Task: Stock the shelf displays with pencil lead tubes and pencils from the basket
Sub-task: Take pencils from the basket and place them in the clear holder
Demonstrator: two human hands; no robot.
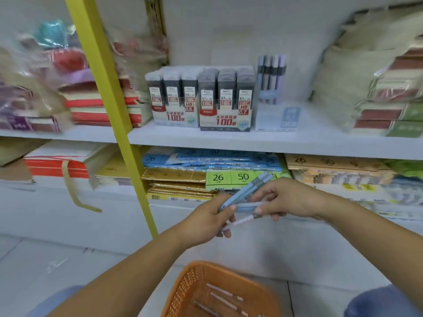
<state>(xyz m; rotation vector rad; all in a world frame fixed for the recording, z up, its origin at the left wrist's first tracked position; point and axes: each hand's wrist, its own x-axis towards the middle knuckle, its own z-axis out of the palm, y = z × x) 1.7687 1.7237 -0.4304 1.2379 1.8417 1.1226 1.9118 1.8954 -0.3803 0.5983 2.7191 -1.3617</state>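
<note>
Below the upper shelf (229, 143), both hands grasp a bunch of blue pencils (246, 192). The left hand (203, 223) pinches their lower ends, and the right hand (293, 199) curls round them higher up. Loose pencils (223, 299) lie in the orange basket (180, 287) beneath. Lead tube displays (225, 99) and a pencil display (272, 78) stand on the shelf, right of a slanting yellow post (103, 76).

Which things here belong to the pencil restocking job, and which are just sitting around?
Job: left hand and right hand gripping blue pencils; orange basket with loose pencils; 0.5 lead tube display; 0.7 lead tube display; pencil display box.

Lying about: red notebooks; green paper pack; yellow shelf post; bagged goods.
</note>
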